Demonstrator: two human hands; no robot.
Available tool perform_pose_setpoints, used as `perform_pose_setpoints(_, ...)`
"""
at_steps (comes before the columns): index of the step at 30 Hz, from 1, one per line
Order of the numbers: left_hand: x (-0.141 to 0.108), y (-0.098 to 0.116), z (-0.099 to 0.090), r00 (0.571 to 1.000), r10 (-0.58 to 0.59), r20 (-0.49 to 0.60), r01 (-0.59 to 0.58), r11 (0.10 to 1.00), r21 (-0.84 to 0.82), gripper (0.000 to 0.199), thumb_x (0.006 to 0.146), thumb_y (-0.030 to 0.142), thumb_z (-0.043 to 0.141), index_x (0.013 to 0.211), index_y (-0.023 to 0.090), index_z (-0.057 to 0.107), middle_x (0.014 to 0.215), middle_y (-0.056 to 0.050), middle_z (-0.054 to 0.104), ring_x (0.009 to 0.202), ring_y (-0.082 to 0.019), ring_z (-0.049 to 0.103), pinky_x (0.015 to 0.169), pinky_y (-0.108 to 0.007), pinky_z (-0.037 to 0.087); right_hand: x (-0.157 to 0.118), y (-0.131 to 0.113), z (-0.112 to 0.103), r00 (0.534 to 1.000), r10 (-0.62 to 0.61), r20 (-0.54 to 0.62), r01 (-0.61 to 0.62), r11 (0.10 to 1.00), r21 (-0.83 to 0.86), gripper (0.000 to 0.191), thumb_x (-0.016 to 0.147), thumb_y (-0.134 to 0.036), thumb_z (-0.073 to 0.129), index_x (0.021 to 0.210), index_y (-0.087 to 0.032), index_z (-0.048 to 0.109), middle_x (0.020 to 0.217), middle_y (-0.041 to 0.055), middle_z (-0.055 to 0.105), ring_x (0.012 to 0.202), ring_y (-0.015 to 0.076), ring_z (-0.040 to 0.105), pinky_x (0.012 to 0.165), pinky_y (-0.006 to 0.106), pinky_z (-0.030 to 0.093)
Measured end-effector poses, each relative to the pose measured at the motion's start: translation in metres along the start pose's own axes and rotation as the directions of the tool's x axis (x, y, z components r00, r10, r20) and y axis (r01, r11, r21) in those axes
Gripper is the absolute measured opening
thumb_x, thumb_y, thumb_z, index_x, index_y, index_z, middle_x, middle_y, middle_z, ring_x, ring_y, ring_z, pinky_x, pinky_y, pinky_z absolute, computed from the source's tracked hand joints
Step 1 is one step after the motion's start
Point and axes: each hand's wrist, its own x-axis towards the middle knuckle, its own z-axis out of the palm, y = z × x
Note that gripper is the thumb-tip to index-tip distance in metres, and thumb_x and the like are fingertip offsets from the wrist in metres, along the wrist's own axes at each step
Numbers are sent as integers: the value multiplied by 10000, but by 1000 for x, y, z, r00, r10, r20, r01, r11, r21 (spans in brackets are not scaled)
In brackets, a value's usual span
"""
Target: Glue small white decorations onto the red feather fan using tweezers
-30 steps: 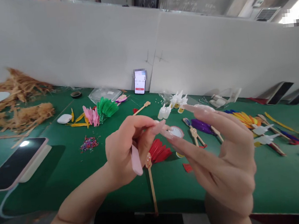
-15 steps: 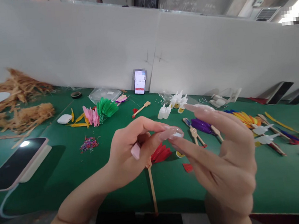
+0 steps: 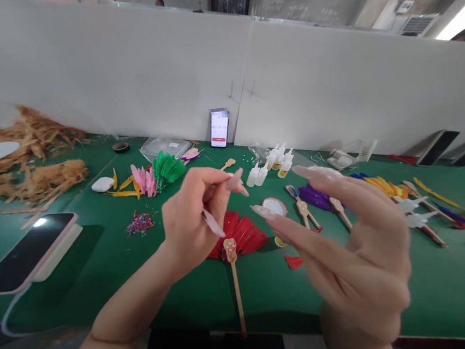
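Note:
My left hand point(image 3: 195, 216) is raised over the table, its thumb and index finger pinched together; anything between the tips is too small to name. My right hand point(image 3: 346, 240) is at the right with thumb and fingers spread apart, holding nothing visible. Below and between them lies a red feather fan point(image 3: 246, 233) on a wooden stick point(image 3: 238, 294), with small pale beads on its wooden head. A round white lid or dish point(image 3: 274, 206) rests near my right fingertips. Beside it is a red tassel point(image 3: 293, 262).
Green feathers point(image 3: 167, 167), pink feathers point(image 3: 144, 180) and colored beads point(image 3: 139, 222) lie left. Behind stand several glue bottles point(image 3: 279, 156) and a lit phone point(image 3: 219, 128). Purple feathers point(image 3: 313, 197) lie right. A large phone point(image 3: 30, 251) sits far left, near brown fiber point(image 3: 48, 181).
My hands have moved apart; the left went up and left, the right slightly right. The red fan and the round white item are now uncovered.

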Motion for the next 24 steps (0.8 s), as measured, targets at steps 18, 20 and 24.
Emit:
perform_pose_setpoints(18,-3,17,-7,978,-106,181,149,959,-243,34,901,207,642,871,190,636,688,15,701,460,-64,559,398,-173,434,-2,1,-2,999,29,24,-32,990,134,405,827,-25,655,1139,-277,716,1277,44,560,1208,306,569,995,505,526)
perform_pose_setpoints(20,-2,15,-8,972,-107,210,169,937,-307,39,909,187,624,871,181,621,663,18,674,427,-48,498,369,-160,400,-1,0,0,999,38,-6,-36,987,156,384,822,-31,668,1114,-274,727,1253,44,576,1200,301,576,994,505,529)
perform_pose_setpoints(24,3,14,-12,944,-153,293,270,868,-417,73,920,169,595,850,182,608,664,10,666,421,-50,499,353,-160,389,2,-1,4,998,25,-61,-14,984,175,338,831,-66,682,1074,-292,744,1244,23,594,1174,278,592,997,471,543)
